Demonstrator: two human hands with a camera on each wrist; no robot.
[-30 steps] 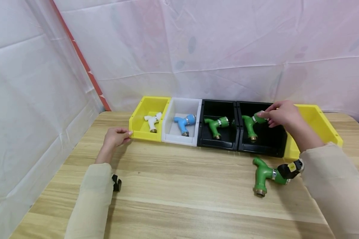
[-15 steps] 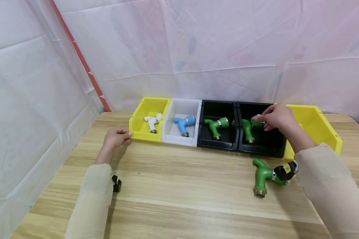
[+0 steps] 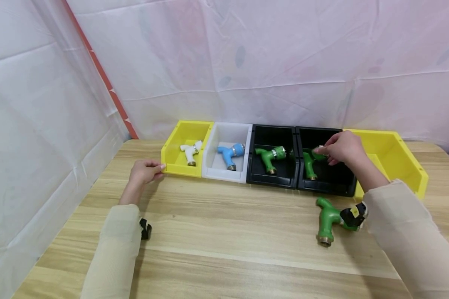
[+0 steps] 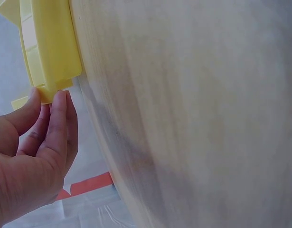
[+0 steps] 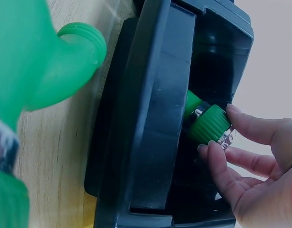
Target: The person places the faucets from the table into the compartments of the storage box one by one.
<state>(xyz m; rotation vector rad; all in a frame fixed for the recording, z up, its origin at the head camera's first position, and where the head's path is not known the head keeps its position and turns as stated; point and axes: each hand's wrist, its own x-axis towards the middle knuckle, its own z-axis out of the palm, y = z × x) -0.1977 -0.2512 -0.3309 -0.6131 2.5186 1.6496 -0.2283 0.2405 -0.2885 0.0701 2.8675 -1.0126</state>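
My right hand (image 3: pixel 343 148) reaches into the right black bin (image 3: pixel 333 185) and pinches the ribbed knob of a green tap (image 3: pixel 309 166). In the right wrist view the thumb and fingers lie around that knob (image 5: pixel 210 124), while the tap's body is mostly hidden by the bin wall. My left hand (image 3: pixel 144 172) pinches the front corner of the left yellow bin (image 3: pixel 181 169); the left wrist view shows thumb and fingertips on its yellow rim (image 4: pixel 48 92). Another green tap (image 3: pixel 326 222) lies on the table below the right forearm, its knob partly covered by the wrist camera.
The bins stand in a row against the white cloth. A white tap (image 3: pixel 190 153) lies in the left yellow bin, a blue tap (image 3: pixel 230 155) in the white bin (image 3: pixel 224 175), a green tap (image 3: pixel 271 158) in the left black bin (image 3: pixel 271 181). A yellow bin (image 3: pixel 408 166) ends the row.
My right hand has moved slightly left and down, lowering the green tap deeper into the right black bin. The left hand has stayed on the yellow bin's corner.
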